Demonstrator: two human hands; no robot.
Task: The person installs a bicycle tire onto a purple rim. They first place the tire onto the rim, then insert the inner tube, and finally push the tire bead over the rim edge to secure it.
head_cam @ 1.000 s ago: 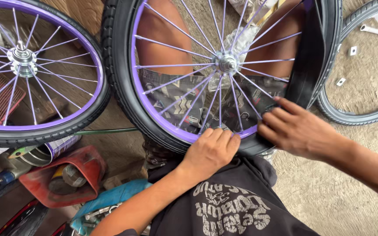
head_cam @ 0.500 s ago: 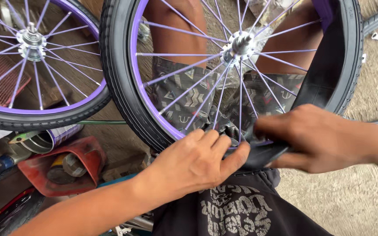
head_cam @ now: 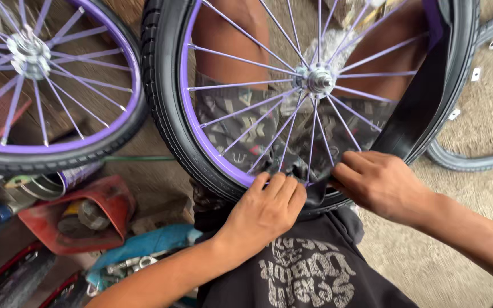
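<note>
Two hands work at the near edge of a purple-rimmed bicycle wheel propped against the person's knees. The left hand lies just below the wheel's hub, its fingers curled together and pressed over the purple rim and black tyre. The right hand sits just beside it, lower right of the hub, fingers bent and pinching the black inner tube, which runs up from that grip along the inside of the rim. A second purple wheel stands well left of the hub, with a red container below it.
</note>
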